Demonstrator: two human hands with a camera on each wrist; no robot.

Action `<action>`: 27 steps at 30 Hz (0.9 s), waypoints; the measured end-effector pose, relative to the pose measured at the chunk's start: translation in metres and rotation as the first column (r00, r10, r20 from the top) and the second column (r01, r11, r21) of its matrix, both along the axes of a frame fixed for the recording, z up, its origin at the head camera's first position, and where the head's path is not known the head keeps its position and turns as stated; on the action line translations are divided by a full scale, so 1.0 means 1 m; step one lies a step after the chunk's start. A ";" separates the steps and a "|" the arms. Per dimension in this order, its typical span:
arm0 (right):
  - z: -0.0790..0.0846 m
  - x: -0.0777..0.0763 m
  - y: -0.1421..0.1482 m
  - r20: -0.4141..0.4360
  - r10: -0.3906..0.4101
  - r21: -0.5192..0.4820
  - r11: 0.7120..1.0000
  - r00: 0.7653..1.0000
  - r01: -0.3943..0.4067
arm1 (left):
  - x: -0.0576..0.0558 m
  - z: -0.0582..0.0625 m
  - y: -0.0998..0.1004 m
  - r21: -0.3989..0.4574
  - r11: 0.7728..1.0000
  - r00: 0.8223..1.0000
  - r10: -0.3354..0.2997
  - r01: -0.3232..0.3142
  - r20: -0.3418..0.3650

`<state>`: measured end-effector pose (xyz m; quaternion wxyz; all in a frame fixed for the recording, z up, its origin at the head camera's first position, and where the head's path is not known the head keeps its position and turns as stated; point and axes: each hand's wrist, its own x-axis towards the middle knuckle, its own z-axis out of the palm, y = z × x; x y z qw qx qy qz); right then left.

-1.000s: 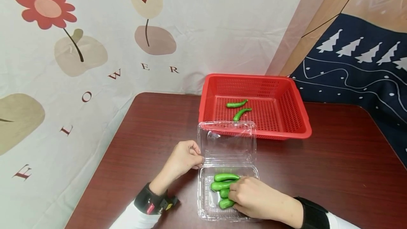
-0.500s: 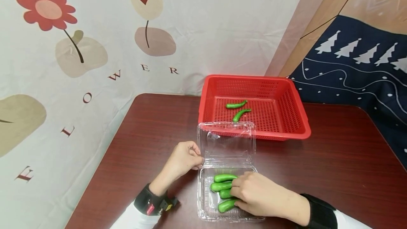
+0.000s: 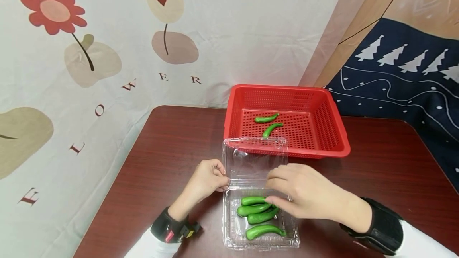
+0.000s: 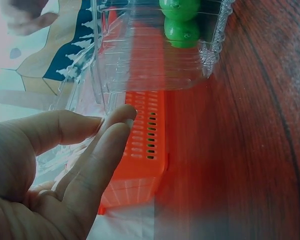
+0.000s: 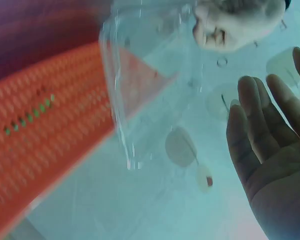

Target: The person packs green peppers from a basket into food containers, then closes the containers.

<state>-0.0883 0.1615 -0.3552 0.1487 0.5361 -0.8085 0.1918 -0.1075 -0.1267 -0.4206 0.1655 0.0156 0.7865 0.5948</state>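
Left hand [image 3: 206, 178] pinches the clear clamshell container [image 3: 234, 232] near its hinge. Just right of that pinch, four green peppers [image 3: 261, 217] lie inside it, apparently the completed portion; the lid [image 3: 256, 166] stands open behind them. Beyond the grip, farther right, two peppers [image 3: 266, 119] lie in the red perforated basket [image 3: 331, 126], judged outstanding. Right hand [image 3: 305, 192], fingers loosely extended, holding nothing, hangs above the container's right side.
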 end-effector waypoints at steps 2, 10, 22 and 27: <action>0.008 -0.004 0.004 -0.001 -0.027 -0.013 1.000 1.000 0.027 | 0.000 -0.001 0.000 0.008 1.000 1.000 0.002 -0.002 0.000; 0.030 -0.022 0.010 -0.014 -0.068 -0.113 0.991 0.998 0.066 | 0.000 -0.002 -0.001 0.009 1.000 1.000 0.000 0.000 -0.002; 0.045 -0.064 0.016 0.103 -0.172 -0.070 0.981 0.980 0.180 | 0.001 0.000 0.001 0.004 1.000 1.000 0.005 -0.005 -0.007; 0.048 -0.089 0.020 0.187 -0.269 0.025 0.963 0.945 0.269 | 0.000 0.000 0.000 0.003 1.000 1.000 0.003 -0.003 -0.006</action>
